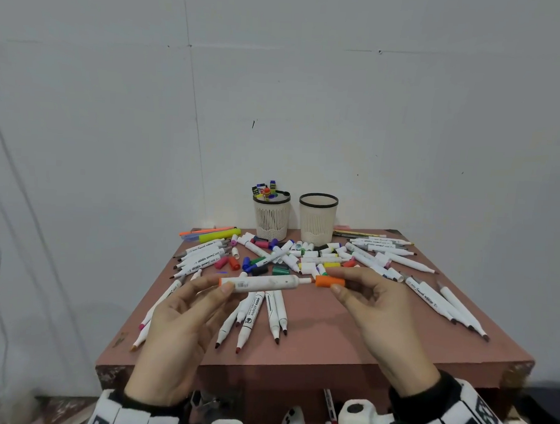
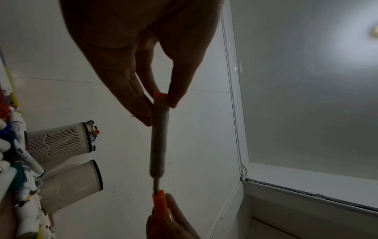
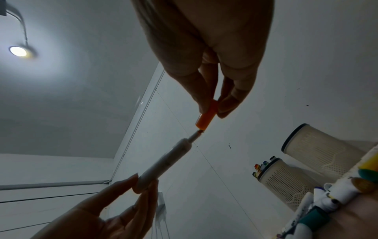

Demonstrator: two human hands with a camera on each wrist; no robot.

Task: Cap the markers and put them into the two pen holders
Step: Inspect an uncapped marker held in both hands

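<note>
1. Head view: our left hand (image 1: 180, 317) pinches a white marker (image 1: 264, 283) level above the table (image 1: 329, 346); our right hand (image 1: 386, 320) pinches an orange cap (image 1: 330, 282) just off its tip. Two holders (image 1: 317, 220) stand far.
2. Left wrist view: fingers (image 2: 141, 105) grip the marker's near end.
3. Right wrist view: the cap's mouth meets the tip.

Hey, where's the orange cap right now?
In the head view the orange cap is pinched in the right hand, held above the table just right of centre, its open end right at the tip of the marker in the left hand.
</note>
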